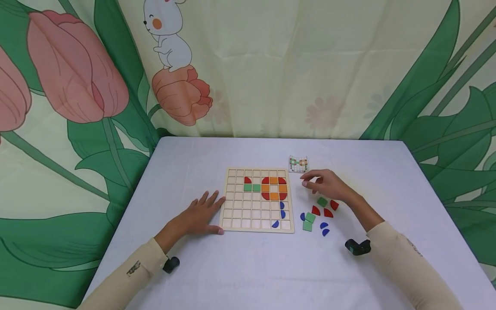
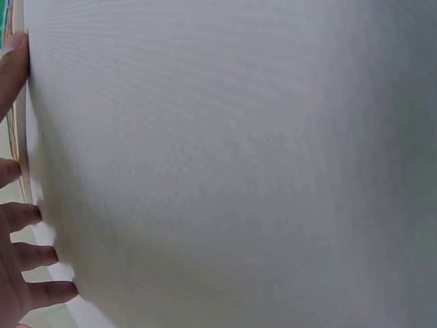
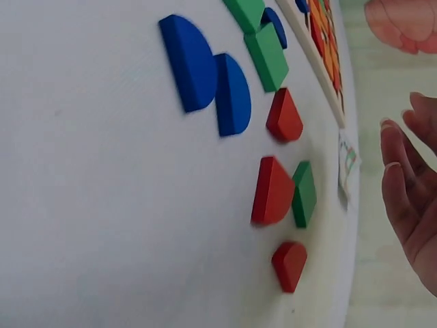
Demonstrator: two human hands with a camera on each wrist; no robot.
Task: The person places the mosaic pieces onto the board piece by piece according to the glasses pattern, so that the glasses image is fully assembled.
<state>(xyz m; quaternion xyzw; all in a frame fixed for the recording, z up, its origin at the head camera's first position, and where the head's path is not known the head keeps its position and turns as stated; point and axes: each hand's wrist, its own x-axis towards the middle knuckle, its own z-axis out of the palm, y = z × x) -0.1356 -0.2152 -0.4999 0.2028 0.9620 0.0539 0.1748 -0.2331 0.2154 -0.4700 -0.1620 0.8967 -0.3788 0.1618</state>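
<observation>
Left hand point(image 1: 201, 215) open, fingers spread on the white tabletop point(image 1: 255, 275); its thumb and forefinger touch the near edge of the gridded wooden board point(image 1: 235, 215), and it holds nothing. The board lies between the two hands. Right hand point(image 1: 324, 184) raised to the board's other side, its fingers loosely bent and parted from the thumb; nothing shows in its grasp.

On the board, toward the right hand, orange squares point(image 1: 273, 180) and red quarter-round pieces form a ring about one bare cell. On the left-hand side of this ring, two green squares point(image 1: 252, 187) stand in a row, with a red quarter-round piece point(image 1: 247, 180) set beyond the outer one. Three blue half-discs point(image 1: 282, 214) lie on the person's side of the ring.

Loose pieces are scattered below the right hand, toward the person: green tiles point(image 1: 322, 201), red wedges point(image 1: 328, 213) and blue half-rounds point(image 1: 323, 225). A patterned card point(image 1: 298, 164) lies just beyond the right fingertips.
</observation>
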